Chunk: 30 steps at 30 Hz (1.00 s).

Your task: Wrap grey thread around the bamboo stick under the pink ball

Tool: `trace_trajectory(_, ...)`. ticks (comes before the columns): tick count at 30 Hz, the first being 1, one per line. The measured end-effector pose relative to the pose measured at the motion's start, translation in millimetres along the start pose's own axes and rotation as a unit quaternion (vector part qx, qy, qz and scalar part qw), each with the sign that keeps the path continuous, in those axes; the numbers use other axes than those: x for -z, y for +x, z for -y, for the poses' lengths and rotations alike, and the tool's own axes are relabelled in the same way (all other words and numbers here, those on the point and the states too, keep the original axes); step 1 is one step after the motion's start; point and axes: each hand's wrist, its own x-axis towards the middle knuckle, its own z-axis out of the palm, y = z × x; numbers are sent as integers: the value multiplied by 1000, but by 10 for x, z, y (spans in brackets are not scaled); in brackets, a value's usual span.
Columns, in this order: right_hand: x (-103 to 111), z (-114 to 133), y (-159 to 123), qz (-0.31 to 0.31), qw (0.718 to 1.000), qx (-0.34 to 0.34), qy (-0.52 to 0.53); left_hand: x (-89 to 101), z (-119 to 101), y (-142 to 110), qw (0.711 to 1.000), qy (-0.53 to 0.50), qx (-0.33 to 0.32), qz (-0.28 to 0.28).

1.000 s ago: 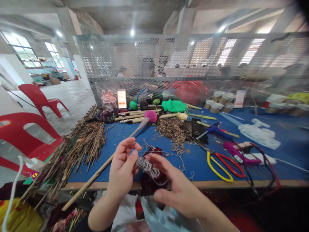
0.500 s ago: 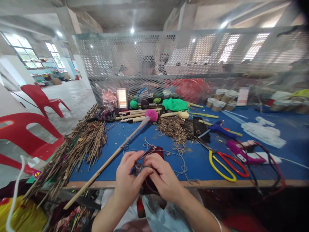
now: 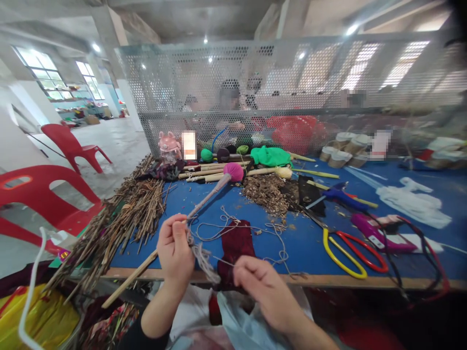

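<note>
Gray cord [image 3: 206, 265] hangs above the blue table [image 3: 146, 265] in a hall.

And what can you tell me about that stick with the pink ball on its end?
The stick is long and pale, like bare wood, with a greyish covering on the stretch below the ball. The ball is round and bright pink, perhaps yarn or cloth. The whole thing slants across the blue table, ball end away from the person, bare end jutting past the near edge. The left hand hides its middle; whether it grips the stick is unclear.
</note>
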Motion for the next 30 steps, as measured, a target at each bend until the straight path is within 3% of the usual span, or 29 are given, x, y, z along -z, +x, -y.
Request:
trace_trajectory(2, 116, 0, -58, -58, 997, 26, 37, 28, -5, 48, 999, -37, 19, 9)
trace_trajectory(7, 412, -21, -222, -118, 987, 40, 103, 23, -62, 70, 977, -177, 116, 35)
trace_trajectory(10, 544, 30, -270, -107, 993, 42, -30, -6, -119, 59, 973, -205, 106, 21)
trace_trajectory(12, 566, 95, -261, -115, 977, 59, -169, -38, -143, 33, 980, -176, 86, 22)
trace_trajectory(15, 440, 212, -185, -174, 931, 159, -278, -118, -160, -59, 984, -127, 103, 67)
trace_trajectory(18, 184, 308, -51, -148, 912, 245, -293, -201, -178, -185, 974, -122, 146, 124)
trace_trajectory(21, -13, 334, 85, -92, 927, 235, -278, -216, -188, -255, 965, -133, 170, 150)
trace_trajectory(25, -62, 243, 122, -25, 991, 110, -69, -119, -163, -223, 964, -159, 158, 140)
trace_trajectory(27, -65, 171, 83, -29, 995, 91, 4, -68, -143, -223, 967, -168, 145, 123)
trace_trajectory(30, -108, 72, 25, -86, 981, 156, -76, -35, -126, -316, 970, -137, 136, 145)
